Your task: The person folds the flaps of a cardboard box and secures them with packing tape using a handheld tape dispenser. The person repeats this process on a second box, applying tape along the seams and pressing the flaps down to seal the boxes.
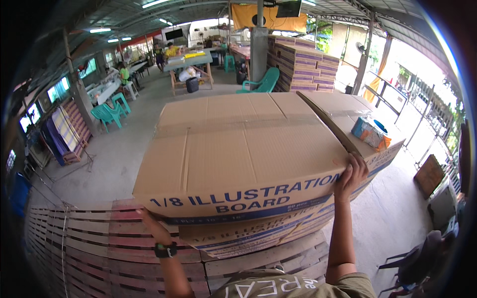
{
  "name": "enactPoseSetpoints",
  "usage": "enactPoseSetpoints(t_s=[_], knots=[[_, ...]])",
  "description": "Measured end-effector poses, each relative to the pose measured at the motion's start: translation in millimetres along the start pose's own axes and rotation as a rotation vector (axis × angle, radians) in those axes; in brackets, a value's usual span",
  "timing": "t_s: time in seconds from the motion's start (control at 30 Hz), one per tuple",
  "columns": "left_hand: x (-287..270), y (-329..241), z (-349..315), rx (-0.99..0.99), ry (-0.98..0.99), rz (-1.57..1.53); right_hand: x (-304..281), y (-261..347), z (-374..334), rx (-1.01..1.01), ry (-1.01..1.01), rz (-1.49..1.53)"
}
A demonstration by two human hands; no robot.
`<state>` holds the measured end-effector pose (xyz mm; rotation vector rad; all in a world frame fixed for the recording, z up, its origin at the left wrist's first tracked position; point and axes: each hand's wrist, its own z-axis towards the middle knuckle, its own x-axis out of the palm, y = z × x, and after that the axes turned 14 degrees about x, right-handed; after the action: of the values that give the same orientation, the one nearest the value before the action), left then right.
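Observation:
A large brown cardboard box with blue print lies on top of a stack, its near left end jutting past the box below. My right hand is closed on its near right corner, fingers curled into the gap beside the neighbouring box. At the near left lower corner, my left hand grips the same box, its fingers partly hidden against the side. A tape-wrapped small carton, with a blue ring-shaped thing on it, rests on the neighbouring box.
Wooden pallets cover the floor at the near left. Green chairs stand at left, and another green chair behind the stack. More stacked cartons stand by a pillar. At right are a dark chair and leaning boards.

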<state>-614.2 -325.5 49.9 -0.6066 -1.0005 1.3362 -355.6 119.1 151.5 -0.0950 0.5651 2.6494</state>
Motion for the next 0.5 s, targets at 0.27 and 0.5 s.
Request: enactPoseSetpoints(t_s=[0.27, 0.5], knots=[[-31.4, 79.5, 63.0, -0.215, 0.212, -0.3, 1.6, 56.3, 7.8, -0.006, 0.109, 0.133], [-15.9, 58.5, 77.7, -0.185, 0.074, -0.267, 8.6, 56.9, 3.1, -0.008, 0.162, 0.203]])
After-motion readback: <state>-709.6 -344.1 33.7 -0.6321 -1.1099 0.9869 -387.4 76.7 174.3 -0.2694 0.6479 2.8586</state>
